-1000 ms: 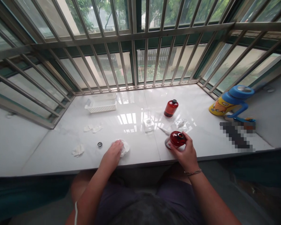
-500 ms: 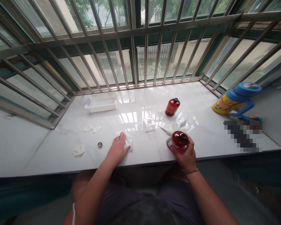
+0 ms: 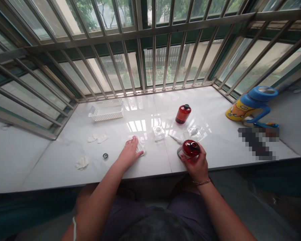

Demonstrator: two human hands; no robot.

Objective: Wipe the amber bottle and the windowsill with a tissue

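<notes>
My left hand (image 3: 129, 152) lies on a crumpled white tissue (image 3: 141, 146) on the counter, its fingers stretched out and thumb spread. My right hand (image 3: 197, 164) is wrapped round a see-through red bottle (image 3: 190, 148), which stands with its uncapped neck up near the front edge. Another red bottle (image 3: 183, 114) with a dark cap is upright farther back. A small dark ring-shaped cap (image 3: 105, 156) sits left of my left hand. Between the hands and slightly beyond them is a clear square container (image 3: 158, 133).
Crumpled tissues (image 3: 82, 163) lie at left, below a white perforated basket (image 3: 107, 117). A slim white item (image 3: 175, 138) and clear plastic packaging (image 3: 195, 132) are behind the held bottle. A blue-and-yellow flask (image 3: 251, 103) stands at right. Metal bars (image 3: 154, 60) line the window.
My left hand and the tissue have slid a little to the right and away from me. My right hand still grasps the red bottle at the same place. The view has shifted slightly.
</notes>
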